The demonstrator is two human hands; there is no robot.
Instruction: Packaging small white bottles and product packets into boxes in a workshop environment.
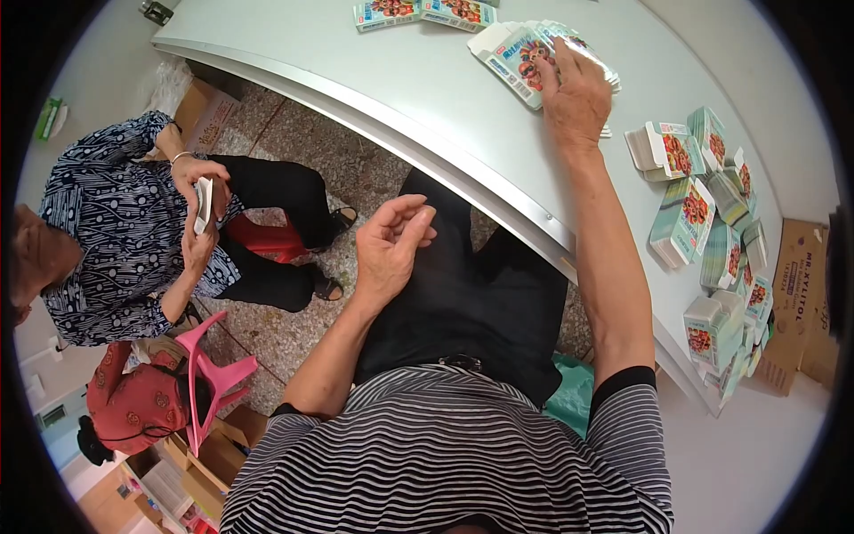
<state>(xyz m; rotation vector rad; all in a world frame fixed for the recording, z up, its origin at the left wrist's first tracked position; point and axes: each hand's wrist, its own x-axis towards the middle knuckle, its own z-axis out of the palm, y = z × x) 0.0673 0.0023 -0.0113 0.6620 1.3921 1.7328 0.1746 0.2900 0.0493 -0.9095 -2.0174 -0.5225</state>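
Currently, head view: your right hand [576,98] rests palm-down on a fanned pile of flat carton blanks [525,55] at the far part of the white desk [427,80]. Fingers are spread and pressing the top blanks; no pinch is visible, so the hand is touching, not gripping. Your left hand [391,242] hangs over your lap, off the desk edge, fingers loosely curled, holding nothing.

Status, judged from the layout: approx. a dozen folded cartons [703,231] lie and stand in a loose cluster along the desk's right side, i.e. finished pcs. The fanned pile under your right hand, plus two more flat blanks [425,12] near the far edge, are unfolded, so a good share remains.

Left of frame, a seated co-worker [124,222] in a patterned top holds a thin white stack [204,205] in both hands. A pink plastic stool [213,378] stands nearby on the floor.
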